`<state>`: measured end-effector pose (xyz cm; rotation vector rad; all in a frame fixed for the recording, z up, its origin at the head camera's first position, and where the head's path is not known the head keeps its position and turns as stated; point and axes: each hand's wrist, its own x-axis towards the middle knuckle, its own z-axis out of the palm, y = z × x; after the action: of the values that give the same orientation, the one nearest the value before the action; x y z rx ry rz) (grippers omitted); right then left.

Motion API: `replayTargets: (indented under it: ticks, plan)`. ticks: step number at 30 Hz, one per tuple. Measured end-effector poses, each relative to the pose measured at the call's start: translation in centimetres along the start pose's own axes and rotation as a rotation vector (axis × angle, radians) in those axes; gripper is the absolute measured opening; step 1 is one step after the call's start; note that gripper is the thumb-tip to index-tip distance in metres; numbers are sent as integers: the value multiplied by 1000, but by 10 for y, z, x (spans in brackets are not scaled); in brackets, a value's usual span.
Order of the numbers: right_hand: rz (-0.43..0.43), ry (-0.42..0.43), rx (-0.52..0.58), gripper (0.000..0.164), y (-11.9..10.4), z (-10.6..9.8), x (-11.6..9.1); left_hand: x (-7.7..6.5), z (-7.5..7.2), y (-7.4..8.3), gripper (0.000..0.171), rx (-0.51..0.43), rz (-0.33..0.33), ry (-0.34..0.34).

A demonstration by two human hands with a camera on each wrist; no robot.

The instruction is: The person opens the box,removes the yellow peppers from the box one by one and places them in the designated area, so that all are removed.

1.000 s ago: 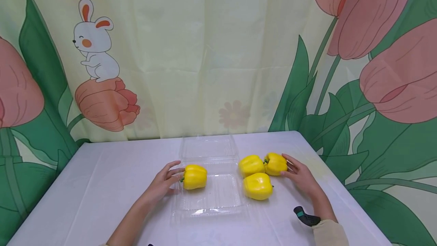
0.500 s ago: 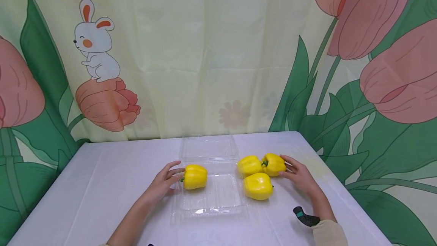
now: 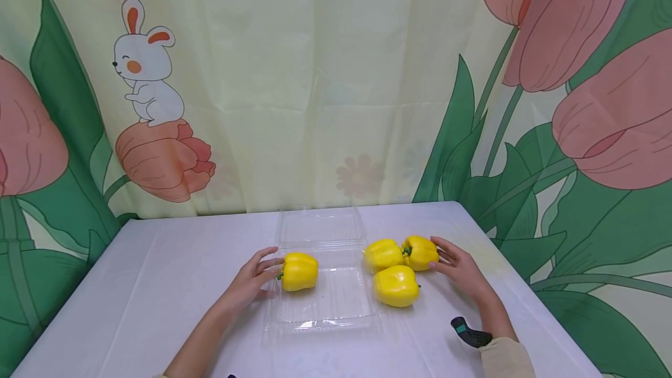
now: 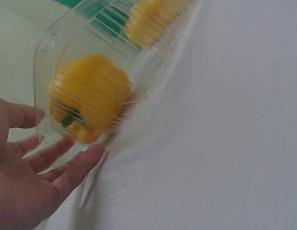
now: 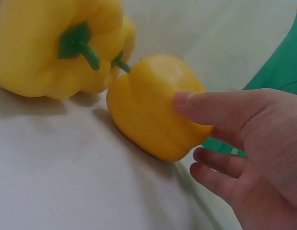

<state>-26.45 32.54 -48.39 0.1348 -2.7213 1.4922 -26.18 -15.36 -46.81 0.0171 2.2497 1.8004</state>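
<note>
A yellow bell pepper (image 3: 300,272) lies in the left part of a clear plastic clamshell box (image 3: 341,302), its green stem toward my left hand (image 3: 251,282). The left fingers are spread, with the tips at the box's left wall in the left wrist view. Three more yellow peppers sit in a cluster right of the box: a front one (image 3: 396,286), a back left one (image 3: 384,255) and a back right one (image 3: 420,252). My right hand (image 3: 462,270) is at the back right pepper. Its thumb lies against the pepper's side, and the other fingers extend loosely around its end.
The box's lid (image 3: 320,227) is folded back toward the far edge of the white-covered table (image 3: 173,284). Behind the table hangs a curtain (image 3: 315,104) printed with tulips and a rabbit. A black strap (image 3: 471,334) is on the right wrist.
The back right pepper and the back left one have shifted slightly left, and my right hand moved a little left with them. My left hand and the pepper in the box have stayed put.
</note>
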Motion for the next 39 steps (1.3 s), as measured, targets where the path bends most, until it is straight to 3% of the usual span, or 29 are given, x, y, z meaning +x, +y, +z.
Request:
replayTargets:
  ticks: [9,17,33,39]
  plan:
    - [-1,12,-10,78,-1,7,2,-1,0,1,51,-30,10,-18]
    - [29,10,-26,86,-3,12,2,-5,0,4,48,-69,60,-41]
    - [47,12,-20,85,-6,12,4,-8,5,5,48,-104,76,-19]
    - [61,65,-13,83,-6,8,2,-6,3,5,48,-91,70,-17]
